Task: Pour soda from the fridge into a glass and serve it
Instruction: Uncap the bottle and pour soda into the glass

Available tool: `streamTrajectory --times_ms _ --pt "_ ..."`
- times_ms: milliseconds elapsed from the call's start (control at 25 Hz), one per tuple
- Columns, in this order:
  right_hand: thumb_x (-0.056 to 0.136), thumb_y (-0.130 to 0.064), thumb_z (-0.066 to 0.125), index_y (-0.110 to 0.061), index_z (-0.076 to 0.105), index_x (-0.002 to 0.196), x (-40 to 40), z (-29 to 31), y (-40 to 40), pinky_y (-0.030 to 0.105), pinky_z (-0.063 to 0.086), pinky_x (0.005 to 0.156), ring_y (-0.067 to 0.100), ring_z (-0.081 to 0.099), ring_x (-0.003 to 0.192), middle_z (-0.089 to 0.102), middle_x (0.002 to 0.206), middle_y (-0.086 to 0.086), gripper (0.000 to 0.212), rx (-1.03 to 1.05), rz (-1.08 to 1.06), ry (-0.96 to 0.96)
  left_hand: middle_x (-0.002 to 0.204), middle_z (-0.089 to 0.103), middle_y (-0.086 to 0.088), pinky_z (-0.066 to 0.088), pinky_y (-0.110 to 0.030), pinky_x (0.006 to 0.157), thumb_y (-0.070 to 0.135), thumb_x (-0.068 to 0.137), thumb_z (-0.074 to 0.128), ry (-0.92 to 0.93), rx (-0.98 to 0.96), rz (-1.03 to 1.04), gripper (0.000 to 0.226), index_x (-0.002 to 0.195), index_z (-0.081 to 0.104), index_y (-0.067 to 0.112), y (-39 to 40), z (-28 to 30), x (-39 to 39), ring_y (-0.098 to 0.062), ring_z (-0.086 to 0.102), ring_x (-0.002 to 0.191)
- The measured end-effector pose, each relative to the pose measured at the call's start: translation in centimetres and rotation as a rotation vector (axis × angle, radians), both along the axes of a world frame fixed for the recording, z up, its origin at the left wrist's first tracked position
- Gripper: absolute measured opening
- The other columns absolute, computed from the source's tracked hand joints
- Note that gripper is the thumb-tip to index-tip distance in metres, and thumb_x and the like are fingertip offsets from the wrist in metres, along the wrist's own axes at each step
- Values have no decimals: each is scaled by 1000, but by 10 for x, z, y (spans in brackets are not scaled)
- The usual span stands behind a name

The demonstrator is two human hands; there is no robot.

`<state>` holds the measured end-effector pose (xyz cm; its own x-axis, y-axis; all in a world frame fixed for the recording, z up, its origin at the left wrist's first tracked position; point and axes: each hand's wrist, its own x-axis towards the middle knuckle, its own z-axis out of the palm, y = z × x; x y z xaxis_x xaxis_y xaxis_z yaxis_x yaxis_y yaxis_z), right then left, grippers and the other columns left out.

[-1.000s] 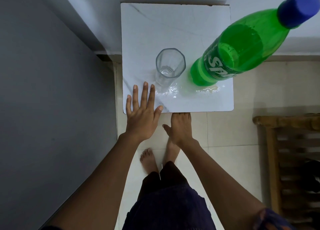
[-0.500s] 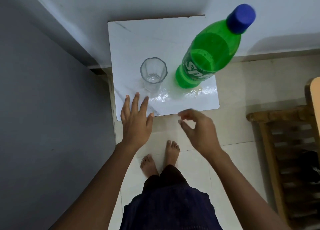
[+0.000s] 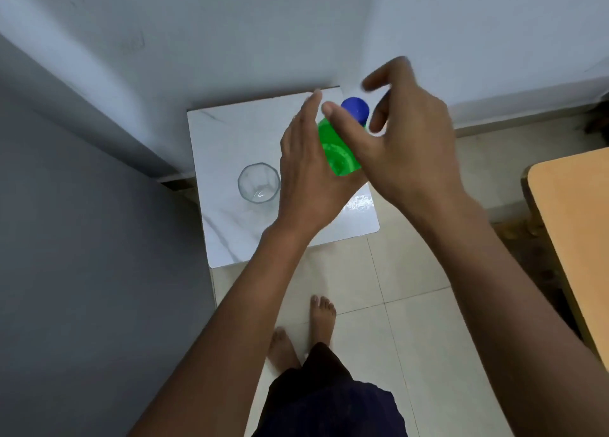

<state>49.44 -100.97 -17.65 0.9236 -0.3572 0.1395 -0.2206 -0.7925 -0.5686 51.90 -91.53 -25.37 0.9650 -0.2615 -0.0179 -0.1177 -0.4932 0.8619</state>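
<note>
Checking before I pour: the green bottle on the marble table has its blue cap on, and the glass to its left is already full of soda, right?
Not quite. The head view shows the glass is empty and clear. The rest holds: the green bottle stands on the marble table, its blue cap on, with the glass to its left.

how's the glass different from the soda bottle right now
The glass is clear and looks empty; the soda bottle is green with liquid inside.
The glass is open-topped; the bottle wears a blue cap.
The glass stands free of both hands; the bottle has the left hand against its side and the right hand spread open over its cap.
Both stand upright on the white marble-look table.
</note>
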Motion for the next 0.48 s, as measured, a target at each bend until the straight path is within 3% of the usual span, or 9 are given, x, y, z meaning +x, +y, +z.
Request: streamTrajectory --times_ms 80,160,320,480 --pt "89 -60 51 -14 48 109 11 1 0 29 33 60 23 54 72 52 74 -3 51 -157 45 109 130 54 5 48 -37 97 56 66 66 32 43 -44 76 131 41 26 -4 0 11 -19 52 119" --pt "92 -58 46 -13 45 111 19 1 0 32 33 60 29 51 69 51 75 0 49 -302 88 166 114 58 8 52 -37 82 52 68 70 79 27 -45 63 120 44 26 -2 -2 13 -17 57 104" --pt "97 -41 43 -13 40 109 27 6 -8 31 25 50 34 44 62 51 73 5 31 -444 267 210 112 54 15 46 -28 74 38 68 79 59 -1 -51 60 115 42 31 4 -3 11 -12 53 99" --pt "99 -35 44 -10 43 111 30 11 -18 34 32 55 35 44 64 50 72 7 28 -463 465 185 113 53 20 49 -28 76 38 69 80 68 3 -69 60 111 38 39 4 -2 15 -4 50 95"
